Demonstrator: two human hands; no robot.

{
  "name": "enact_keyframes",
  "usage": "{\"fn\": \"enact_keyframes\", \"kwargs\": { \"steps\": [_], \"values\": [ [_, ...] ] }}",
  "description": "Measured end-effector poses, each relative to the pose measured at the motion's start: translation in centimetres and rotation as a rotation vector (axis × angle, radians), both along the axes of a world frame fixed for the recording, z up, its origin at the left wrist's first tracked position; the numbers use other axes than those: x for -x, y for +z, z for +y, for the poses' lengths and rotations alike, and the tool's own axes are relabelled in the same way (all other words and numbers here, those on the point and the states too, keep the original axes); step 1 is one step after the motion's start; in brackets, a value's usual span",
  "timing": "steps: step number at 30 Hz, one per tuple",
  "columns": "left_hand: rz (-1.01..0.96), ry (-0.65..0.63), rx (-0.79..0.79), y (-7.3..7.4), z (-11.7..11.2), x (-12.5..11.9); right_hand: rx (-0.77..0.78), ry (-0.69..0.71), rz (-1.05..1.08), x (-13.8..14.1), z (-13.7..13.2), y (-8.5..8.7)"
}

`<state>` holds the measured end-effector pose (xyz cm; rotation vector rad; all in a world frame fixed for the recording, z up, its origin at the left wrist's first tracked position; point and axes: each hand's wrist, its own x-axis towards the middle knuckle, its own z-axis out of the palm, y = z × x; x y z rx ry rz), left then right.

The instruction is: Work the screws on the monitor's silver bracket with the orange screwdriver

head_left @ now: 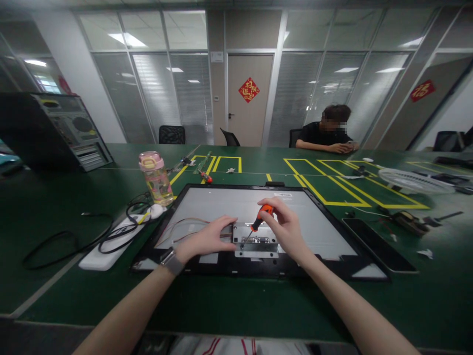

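Observation:
A large flat display panel [318,224] with a grey back and black frame lies on the table before me. Near its front edge sits a small metal housing [258,250] with a row of ports or connectors, thin wires running off its left side. My left hand [209,237], a watch on its wrist, spans the left end of the housing between thumb and fingers. In my right hand [286,227] is an orange-and-black screwdriver [257,222], gripped by its handle and tilted. Its tip points down at the housing's left part; whether it sits in a screw is too small to tell.
Left of the panel are a white power strip [107,251], black cables [70,246] and a pink-lidded bottle [157,180]. A dark phone-like slab [380,246] lies right. Beyond are a computer case [79,128], a white racket-shaped object [414,181] and a seated person [318,135].

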<state>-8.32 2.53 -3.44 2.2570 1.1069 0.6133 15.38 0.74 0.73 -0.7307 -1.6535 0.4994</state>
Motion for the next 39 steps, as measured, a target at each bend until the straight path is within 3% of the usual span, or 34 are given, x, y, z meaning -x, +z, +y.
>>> {"fn": "enact_keyframes", "kwargs": {
  "steps": [11, 19, 39],
  "values": [
    [0.055, -0.007, -0.077, 0.33, -0.31, -0.24, 0.193, 0.209, 0.109, -0.45, -0.24, 0.52],
    [0.076, 0.019, -0.156, 0.58, -0.46, -0.43, 0.108, 0.122, 0.094, -0.4, -0.14, 0.44],
    [0.151, 0.011, -0.176, 0.62, -0.51, -0.3, 0.234, 0.248, 0.122, -0.23, -0.71, 0.51]
  ]
}}
